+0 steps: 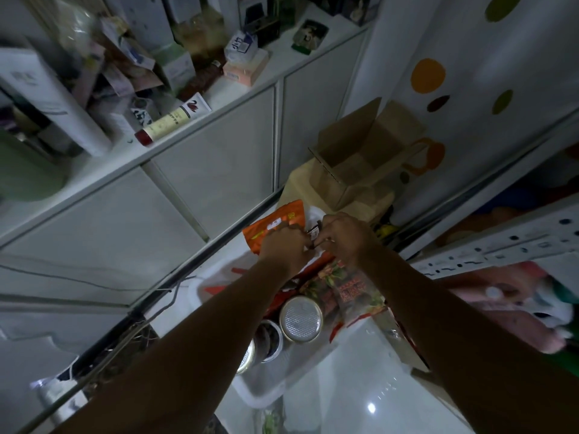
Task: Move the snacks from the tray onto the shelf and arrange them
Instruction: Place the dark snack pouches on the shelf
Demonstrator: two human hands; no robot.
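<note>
A white tray (260,393) sits on the floor below me, holding snacks: an orange pouch (269,227) at its far end, a red patterned bag (347,292), a foil-topped can (300,317) and two more round tins (266,339) beside it. Both my hands reach into the tray's far end. My left hand (282,245) and my right hand (341,236) meet over a small dark packet (314,232), fingers pinched on it. The white shelf (219,89) runs across the upper left, crowded with boxes and tubes.
An open cardboard box (354,158) stands on a brown bag just beyond the tray. A cream tube (172,120) lies near the shelf's front edge, a green round container (28,173) at its left. Cables trail on the floor at left. Pink bedding (517,305) lies right.
</note>
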